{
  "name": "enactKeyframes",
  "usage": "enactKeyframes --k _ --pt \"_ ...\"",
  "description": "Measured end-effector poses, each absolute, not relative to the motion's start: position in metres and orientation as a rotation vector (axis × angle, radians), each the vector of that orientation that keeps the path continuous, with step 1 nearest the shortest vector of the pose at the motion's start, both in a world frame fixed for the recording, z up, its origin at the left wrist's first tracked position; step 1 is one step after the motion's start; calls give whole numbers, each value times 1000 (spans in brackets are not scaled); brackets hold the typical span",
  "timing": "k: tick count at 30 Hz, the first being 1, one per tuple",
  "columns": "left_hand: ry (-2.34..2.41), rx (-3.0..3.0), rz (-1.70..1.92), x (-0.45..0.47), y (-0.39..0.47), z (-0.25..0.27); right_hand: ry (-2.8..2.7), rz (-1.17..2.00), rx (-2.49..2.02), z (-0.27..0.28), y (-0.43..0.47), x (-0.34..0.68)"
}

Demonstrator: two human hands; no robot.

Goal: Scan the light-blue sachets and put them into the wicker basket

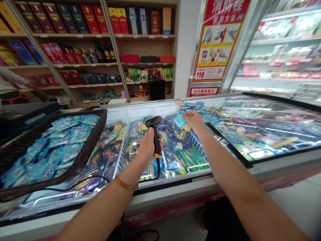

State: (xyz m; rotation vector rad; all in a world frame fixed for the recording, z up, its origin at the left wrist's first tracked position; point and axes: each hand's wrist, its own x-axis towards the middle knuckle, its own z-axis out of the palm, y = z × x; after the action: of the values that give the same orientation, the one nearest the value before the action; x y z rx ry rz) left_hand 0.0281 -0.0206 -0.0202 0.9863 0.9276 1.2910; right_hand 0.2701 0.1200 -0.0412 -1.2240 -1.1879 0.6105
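My left hand (147,144) is wrapped round the handle of a black barcode scanner (155,134) with a yellow-orange base, held upright over the freezer. A black cable runs down from its grip. In my right hand (194,119) a small light-blue packet (179,119) is pinched by its edge, to the right of the scanner's head. Just behind that hand, a heap of similar blue packets (198,107) lies on the freezer top. At the left, a dark brown wicker basket (94,142) holds many more blue packets (62,140).
Beneath my hands the chest freezer (170,190) shows packaged ice creams and white wire dividers (122,150). Shelves of boxed goods (142,40) stand behind it. A red fire-safety poster (218,40) hangs beside a refrigerated display (281,57). Part of another person (15,82) shows at far left.
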Motion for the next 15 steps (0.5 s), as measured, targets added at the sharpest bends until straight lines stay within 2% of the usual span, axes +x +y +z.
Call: enactKeyframes --k 5,10,15 --pt "906 998 1253 29 -23 -21 -1270 548 -1184 -50 120 260" --pt "921 1043 1182 30 -25 -22 -1452 619 -1226 -59 117 253" --pt "875 1042 1175 32 -25 -24 -1478 529 -1408 -60 124 254"
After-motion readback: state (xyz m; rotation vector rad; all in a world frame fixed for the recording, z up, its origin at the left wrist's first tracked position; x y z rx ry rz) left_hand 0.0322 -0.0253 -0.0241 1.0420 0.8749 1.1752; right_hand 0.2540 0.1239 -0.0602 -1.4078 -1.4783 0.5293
